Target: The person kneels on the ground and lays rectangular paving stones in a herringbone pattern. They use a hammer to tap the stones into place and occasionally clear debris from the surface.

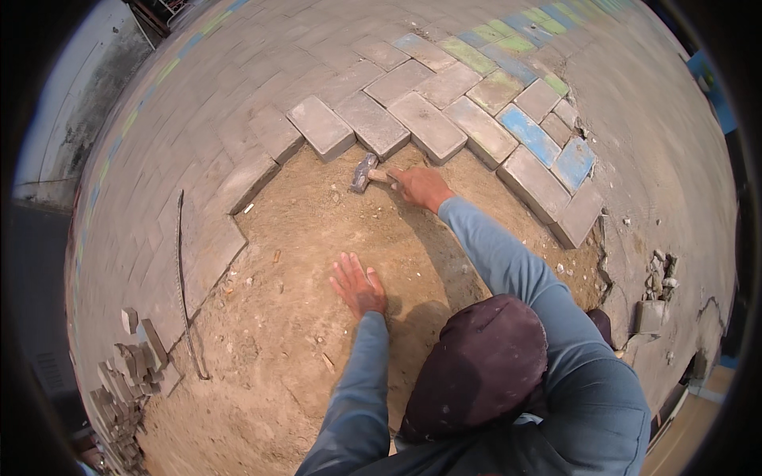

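Observation:
My right hand (pixel 423 189) is wrapped round the short wooden handle of a hammer (pixel 364 174). The dark metal head lies at or just above the sand, close to the corner of a grey paving block (pixel 371 125) at the edge of the laid paving. My left hand (pixel 359 284) rests flat on the bare sand (pixel 305 230), fingers spread, with nothing in it. Beside the first block, more grey pavers (pixel 429 127) form a stepped edge above the sand. A blue-painted paver (pixel 529 135) sits among them to the right.
Broken paver pieces (pixel 127 373) are heaped at the lower left, near a thin bent rod (pixel 181 278). My knee (pixel 480 369) is at the lower middle. On the right lie rubble (pixel 659 274), a loose block (pixel 649 316) and a cracked concrete edge (pixel 607 270).

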A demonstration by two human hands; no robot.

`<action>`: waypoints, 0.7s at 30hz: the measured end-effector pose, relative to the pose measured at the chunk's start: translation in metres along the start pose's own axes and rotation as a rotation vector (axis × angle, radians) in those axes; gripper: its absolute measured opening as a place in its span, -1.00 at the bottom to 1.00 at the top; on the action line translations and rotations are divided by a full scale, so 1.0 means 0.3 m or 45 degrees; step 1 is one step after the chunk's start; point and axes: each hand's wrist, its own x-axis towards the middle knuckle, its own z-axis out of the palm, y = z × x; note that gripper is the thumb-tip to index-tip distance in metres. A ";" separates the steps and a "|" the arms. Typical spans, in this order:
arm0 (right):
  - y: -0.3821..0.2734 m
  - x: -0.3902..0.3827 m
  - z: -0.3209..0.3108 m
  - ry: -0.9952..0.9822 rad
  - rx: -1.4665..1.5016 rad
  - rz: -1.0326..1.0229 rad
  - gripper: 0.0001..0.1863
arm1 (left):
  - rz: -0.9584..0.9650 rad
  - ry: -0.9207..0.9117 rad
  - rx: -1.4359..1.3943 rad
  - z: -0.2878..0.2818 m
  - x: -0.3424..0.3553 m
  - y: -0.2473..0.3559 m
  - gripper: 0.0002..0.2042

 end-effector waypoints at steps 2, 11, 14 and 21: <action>0.020 0.009 0.023 -0.050 0.026 0.072 -0.77 | -0.033 -0.021 -0.017 -0.005 0.001 0.009 -0.40; -0.056 0.005 0.045 0.115 0.009 -0.175 -0.73 | -0.056 -0.027 0.040 -0.011 0.009 0.022 -0.42; -0.006 0.030 0.024 0.072 0.051 -0.128 -0.70 | -0.060 -0.065 0.018 -0.010 0.007 0.013 -0.40; 0.038 -0.189 -0.066 -0.116 0.147 0.129 -0.63 | -0.045 -0.061 0.050 -0.009 0.001 0.021 -0.40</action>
